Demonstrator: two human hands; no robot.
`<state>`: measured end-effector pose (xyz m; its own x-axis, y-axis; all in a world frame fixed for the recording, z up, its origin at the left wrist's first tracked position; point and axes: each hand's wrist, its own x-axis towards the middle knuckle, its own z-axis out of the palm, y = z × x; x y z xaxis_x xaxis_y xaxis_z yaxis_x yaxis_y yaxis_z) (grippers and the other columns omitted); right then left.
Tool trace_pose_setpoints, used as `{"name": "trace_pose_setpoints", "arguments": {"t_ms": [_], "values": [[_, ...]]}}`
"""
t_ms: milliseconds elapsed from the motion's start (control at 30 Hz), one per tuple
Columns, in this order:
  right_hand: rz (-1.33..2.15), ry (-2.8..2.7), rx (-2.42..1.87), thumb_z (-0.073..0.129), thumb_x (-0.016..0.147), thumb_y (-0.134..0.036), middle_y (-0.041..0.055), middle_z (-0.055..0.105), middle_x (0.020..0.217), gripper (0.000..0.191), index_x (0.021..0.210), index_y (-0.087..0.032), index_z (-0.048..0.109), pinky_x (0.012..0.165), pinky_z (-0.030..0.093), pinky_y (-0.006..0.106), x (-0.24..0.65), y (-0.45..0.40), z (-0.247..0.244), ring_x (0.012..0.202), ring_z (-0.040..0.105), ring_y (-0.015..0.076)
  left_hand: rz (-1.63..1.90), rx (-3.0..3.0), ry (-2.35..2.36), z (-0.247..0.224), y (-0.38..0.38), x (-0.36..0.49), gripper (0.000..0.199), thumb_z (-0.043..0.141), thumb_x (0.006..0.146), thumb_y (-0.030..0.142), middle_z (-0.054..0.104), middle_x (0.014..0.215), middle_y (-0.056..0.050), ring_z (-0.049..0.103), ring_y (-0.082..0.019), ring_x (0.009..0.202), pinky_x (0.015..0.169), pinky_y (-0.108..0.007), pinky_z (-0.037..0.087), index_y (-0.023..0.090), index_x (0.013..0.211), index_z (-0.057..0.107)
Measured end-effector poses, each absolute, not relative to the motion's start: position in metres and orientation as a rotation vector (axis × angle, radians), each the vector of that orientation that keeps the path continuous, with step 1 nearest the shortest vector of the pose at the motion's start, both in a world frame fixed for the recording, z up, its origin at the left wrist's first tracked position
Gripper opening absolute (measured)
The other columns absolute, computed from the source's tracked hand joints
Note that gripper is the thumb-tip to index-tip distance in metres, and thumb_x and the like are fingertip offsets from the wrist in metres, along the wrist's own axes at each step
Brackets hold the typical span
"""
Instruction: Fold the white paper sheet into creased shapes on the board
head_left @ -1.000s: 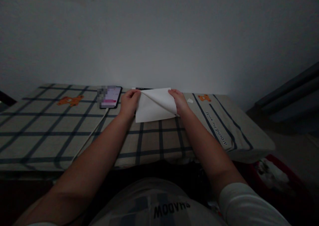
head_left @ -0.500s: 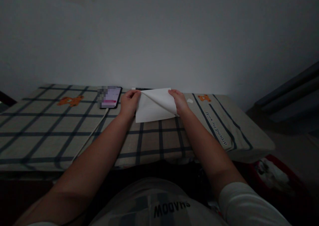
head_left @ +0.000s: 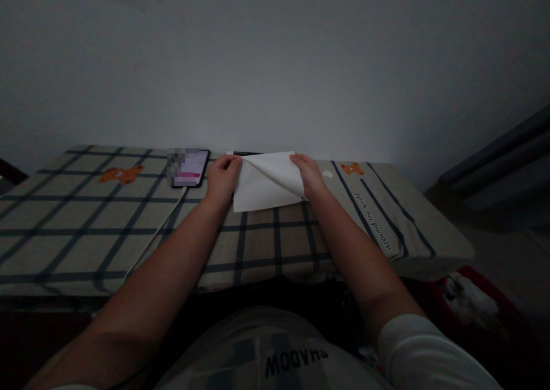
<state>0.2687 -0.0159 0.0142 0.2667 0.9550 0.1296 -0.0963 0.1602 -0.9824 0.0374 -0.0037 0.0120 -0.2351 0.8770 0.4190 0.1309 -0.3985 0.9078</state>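
A white sheet of paper (head_left: 268, 186) lies over the near middle of the cloth-covered table, with a diagonal crease or folded flap running across it. My left hand (head_left: 223, 175) pinches its upper left edge, thumb and fingers together. On the opposite side, my right hand (head_left: 307, 172) grips the upper right corner and side. Behind the paper, the edge of a dark flat thing with small white marks (head_left: 247, 153) peeks out; most of it is covered, and its kind cannot be made out.
Left of my hands lies a lit phone (head_left: 191, 169) with a white cable (head_left: 158, 229) running toward me. A small white scrap (head_left: 327, 173) rests to the right. The checked tablecloth (head_left: 275, 241) meets a wall (head_left: 275, 63) behind. A red bin (head_left: 476, 281) stands below at right.
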Motion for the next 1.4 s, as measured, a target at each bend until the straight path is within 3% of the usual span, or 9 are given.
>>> {"name": "trace_pose_setpoints", "arguments": {"t_ms": [300, 700, 1000, 1100, 1200, 1333, 1400], "values": [[0.969, -1.031, -1.138, 0.076, 0.064, -0.066, 0.0033, 0.067, 0.088, 0.050, 0.085, -0.026, 0.058, 0.077, 0.050, 0.038, 0.268, -0.018, 0.016, 0.085, 0.061, 0.0228, 1.676, 1.439, 1.244, 0.014, -0.006, 0.038, 0.013, 0.067, 0.075, 0.034, 0.069, 0.078, 0.000, 0.063, -0.020, 0.082, 0.076, -0.030, 0.051, 0.022, 0.078, 0.071], [0.629, -1.282, -1.353, 0.066, 0.076, -0.036, -0.0051, 0.051, 0.063, 0.013, 0.076, -0.026, 0.058, 0.071, 0.042, 0.032, 0.271, -0.016, 0.017, 0.067, 0.050, 0.0172, 1.683, 1.500, 1.279, 0.017, -0.015, 0.040, 0.015, 0.069, 0.077, 0.036, 0.072, 0.079, -0.003, 0.066, -0.021, 0.080, 0.075, -0.032, 0.053, 0.021, 0.080, 0.074], [0.440, -1.563, -1.361, 0.059, 0.084, -0.037, 0.0027, 0.063, 0.081, 0.013, 0.085, -0.025, 0.062, 0.078, 0.047, 0.038, 0.272, -0.020, 0.009, 0.076, 0.057, 0.0213, 1.654, 1.429, 1.204, 0.022, -0.015, 0.042, 0.019, 0.075, 0.075, 0.039, 0.072, 0.081, -0.004, 0.066, -0.020, 0.079, 0.076, -0.032, 0.053, 0.020, 0.080, 0.075], [0.132, -1.681, -1.365, 0.057, 0.086, -0.028, 0.0105, 0.067, 0.106, 0.023, 0.105, -0.023, 0.066, 0.091, 0.045, 0.044, 0.266, -0.034, 0.026, 0.097, 0.059, 0.0267, 1.653, 1.437, 1.222, 0.022, -0.017, 0.043, 0.018, 0.075, 0.076, 0.037, 0.072, 0.078, -0.004, 0.065, -0.020, 0.076, 0.073, -0.032, 0.052, 0.020, 0.079, 0.075], [-0.195, -1.850, -1.355, 0.051, 0.093, -0.023, 0.0142, 0.064, 0.128, 0.032, 0.120, -0.023, 0.067, 0.104, 0.035, 0.050, 0.250, -0.055, 0.054, 0.120, 0.053, 0.0323, 1.645, 1.485, 1.248, 0.023, -0.019, 0.043, 0.016, 0.074, 0.075, 0.035, 0.071, 0.074, -0.004, 0.064, -0.019, 0.072, 0.067, -0.031, 0.049, 0.019, 0.077, 0.075], [-0.291, -2.130, -1.321, 0.050, 0.099, -0.026, 0.0134, 0.069, 0.120, 0.029, 0.118, -0.023, 0.071, 0.109, 0.026, 0.053, 0.222, -0.072, 0.077, 0.119, 0.053, 0.0335, 1.664, 1.533, 1.261, 0.022, -0.019, 0.043, 0.015, 0.074, 0.077, 0.034, 0.070, 0.071, -0.003, 0.063, -0.019, 0.069, 0.066, -0.031, 0.048, 0.019, 0.074, 0.074], [-0.329, -2.199, -1.363, 0.056, 0.098, -0.026, 0.0130, 0.072, 0.110, 0.022, 0.107, -0.024, 0.075, 0.110, 0.022, 0.054, 0.213, -0.071, 0.079, 0.115, 0.055, 0.0341, 1.679, 1.535, 1.270, 0.021, -0.018, 0.042, 0.015, 0.074, 0.077, 0.034, 0.071, 0.073, -0.003, 0.063, -0.019, 0.070, 0.067, -0.031, 0.049, 0.019, 0.075, 0.074]]}}
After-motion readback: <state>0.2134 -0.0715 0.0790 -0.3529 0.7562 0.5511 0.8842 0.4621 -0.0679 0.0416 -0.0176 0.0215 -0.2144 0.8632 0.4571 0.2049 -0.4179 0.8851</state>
